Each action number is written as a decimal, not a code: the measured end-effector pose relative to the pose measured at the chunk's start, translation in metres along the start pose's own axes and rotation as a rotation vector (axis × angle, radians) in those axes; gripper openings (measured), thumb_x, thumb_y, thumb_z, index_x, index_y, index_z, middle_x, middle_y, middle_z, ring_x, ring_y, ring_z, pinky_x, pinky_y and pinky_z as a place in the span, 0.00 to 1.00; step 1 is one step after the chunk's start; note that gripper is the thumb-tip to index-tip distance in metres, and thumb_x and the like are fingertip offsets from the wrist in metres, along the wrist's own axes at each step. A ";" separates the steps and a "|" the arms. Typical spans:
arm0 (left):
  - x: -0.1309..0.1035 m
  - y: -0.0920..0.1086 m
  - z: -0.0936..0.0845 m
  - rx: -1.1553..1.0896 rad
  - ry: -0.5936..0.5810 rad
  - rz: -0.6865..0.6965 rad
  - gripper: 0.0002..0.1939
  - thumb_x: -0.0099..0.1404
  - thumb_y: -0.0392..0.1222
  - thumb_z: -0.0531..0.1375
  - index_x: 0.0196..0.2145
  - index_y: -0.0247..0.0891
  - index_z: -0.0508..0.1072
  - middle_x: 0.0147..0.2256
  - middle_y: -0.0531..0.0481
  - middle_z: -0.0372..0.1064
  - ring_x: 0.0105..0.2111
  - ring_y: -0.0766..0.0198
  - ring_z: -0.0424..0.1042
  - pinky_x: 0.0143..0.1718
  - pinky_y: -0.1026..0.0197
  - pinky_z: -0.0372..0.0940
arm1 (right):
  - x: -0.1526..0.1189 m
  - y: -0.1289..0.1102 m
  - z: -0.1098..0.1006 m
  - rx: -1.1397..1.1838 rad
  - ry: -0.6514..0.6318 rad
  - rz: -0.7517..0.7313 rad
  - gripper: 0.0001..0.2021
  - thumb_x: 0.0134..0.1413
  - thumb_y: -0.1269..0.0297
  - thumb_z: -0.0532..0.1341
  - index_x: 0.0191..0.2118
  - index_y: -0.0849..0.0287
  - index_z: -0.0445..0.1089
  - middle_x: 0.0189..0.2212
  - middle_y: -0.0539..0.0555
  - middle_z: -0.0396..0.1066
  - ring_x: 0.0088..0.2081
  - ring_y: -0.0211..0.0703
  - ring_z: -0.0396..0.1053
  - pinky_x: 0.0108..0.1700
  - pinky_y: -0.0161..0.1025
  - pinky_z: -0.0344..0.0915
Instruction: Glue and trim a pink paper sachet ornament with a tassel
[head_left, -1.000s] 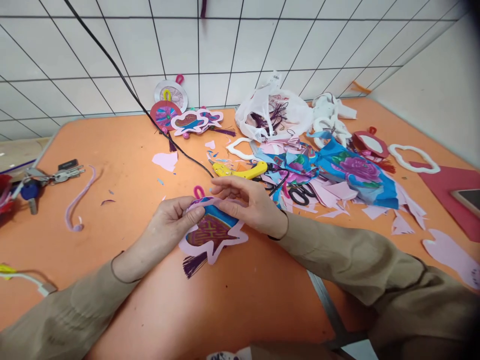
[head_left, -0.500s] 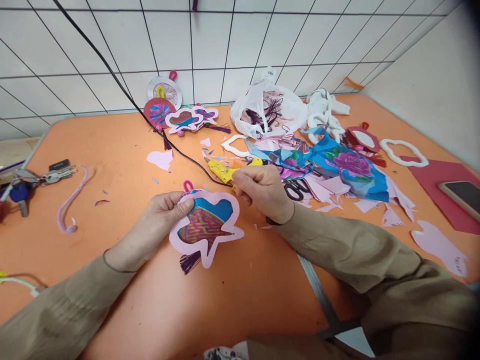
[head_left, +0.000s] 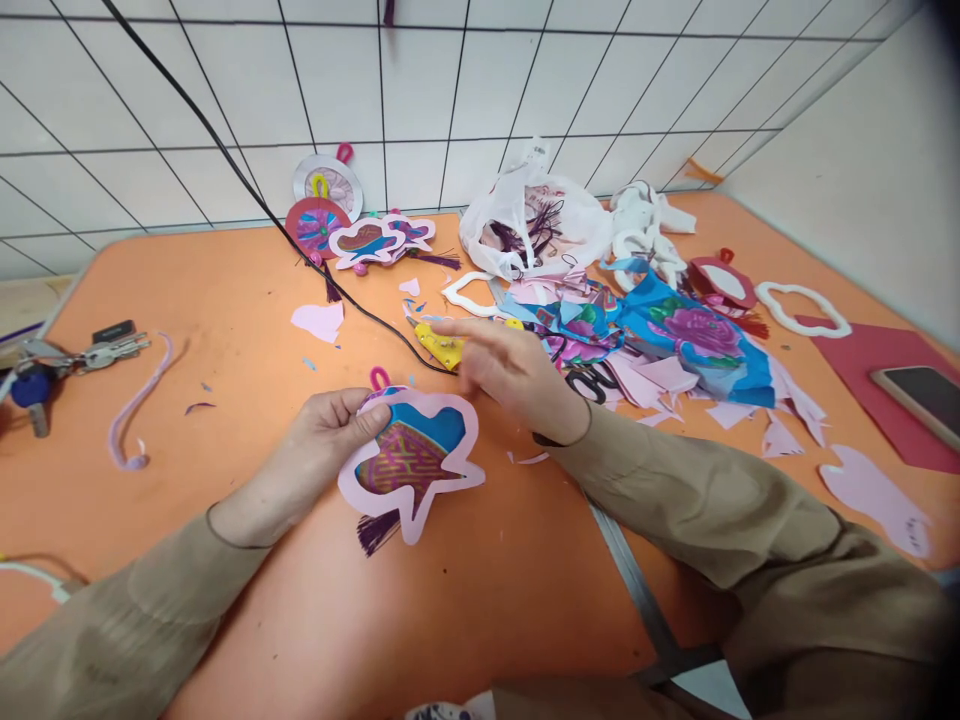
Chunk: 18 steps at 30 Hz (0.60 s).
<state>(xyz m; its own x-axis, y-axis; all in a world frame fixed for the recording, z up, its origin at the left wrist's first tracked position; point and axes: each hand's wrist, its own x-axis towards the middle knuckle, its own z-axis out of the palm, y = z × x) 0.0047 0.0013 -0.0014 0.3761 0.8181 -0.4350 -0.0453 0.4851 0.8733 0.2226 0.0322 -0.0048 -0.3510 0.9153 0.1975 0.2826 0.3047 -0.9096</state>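
Note:
My left hand [head_left: 334, 430] pinches the left edge of a pink-bordered ornament [head_left: 412, 450] between thumb and fingers. The ornament has a blue and purple patterned centre, a pink loop [head_left: 380, 378] at its top and a dark purple tassel [head_left: 377, 531] below. Above and right of it is my right hand [head_left: 510, 370], slightly blurred, with the index finger stretched out to the left and the fingers apart, holding nothing visible. Beside and partly behind that hand lies a yellow glue gun [head_left: 439, 345].
Finished ornaments [head_left: 367, 242] lie by the tiled wall. A white plastic bag [head_left: 585, 225], floral fabric [head_left: 697, 330], pink scraps [head_left: 652, 375] and black scissors [head_left: 592, 382] are at the right, with a phone [head_left: 919, 400] farther right. Keys [head_left: 112, 352] sit at the left. A black cable [head_left: 225, 140] crosses the view.
My right hand has shifted slightly left and up, and its index finger has straightened from a closed pinch. My left hand still holds the ornament.

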 end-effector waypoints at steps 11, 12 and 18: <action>-0.006 0.000 0.010 0.314 -0.060 0.160 0.12 0.59 0.49 0.63 0.29 0.36 0.75 0.23 0.51 0.72 0.23 0.63 0.70 0.23 0.64 0.63 | -0.012 -0.013 0.024 -0.079 -0.111 -0.111 0.09 0.55 0.61 0.61 0.28 0.61 0.71 0.29 0.54 0.73 0.34 0.41 0.69 0.40 0.40 0.64; -0.006 0.000 0.011 0.306 -0.062 0.154 0.13 0.59 0.49 0.63 0.28 0.36 0.74 0.24 0.51 0.72 0.24 0.63 0.70 0.23 0.64 0.64 | -0.012 -0.012 0.024 -0.064 -0.099 -0.084 0.10 0.56 0.61 0.61 0.27 0.60 0.70 0.27 0.53 0.73 0.33 0.40 0.69 0.39 0.39 0.64; -0.006 -0.002 0.012 0.206 -0.036 0.132 0.15 0.55 0.48 0.66 0.36 0.36 0.70 0.27 0.51 0.73 0.26 0.63 0.73 0.27 0.63 0.66 | -0.011 -0.012 0.025 0.025 -0.045 0.013 0.12 0.55 0.61 0.60 0.23 0.61 0.67 0.24 0.51 0.68 0.29 0.37 0.65 0.34 0.36 0.62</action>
<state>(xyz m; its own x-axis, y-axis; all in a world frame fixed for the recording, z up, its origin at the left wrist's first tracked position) 0.0140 -0.0082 0.0024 0.4122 0.8569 -0.3095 0.0920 0.2989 0.9499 0.2004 0.0122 -0.0055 -0.3873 0.9063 0.1692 0.2657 0.2854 -0.9208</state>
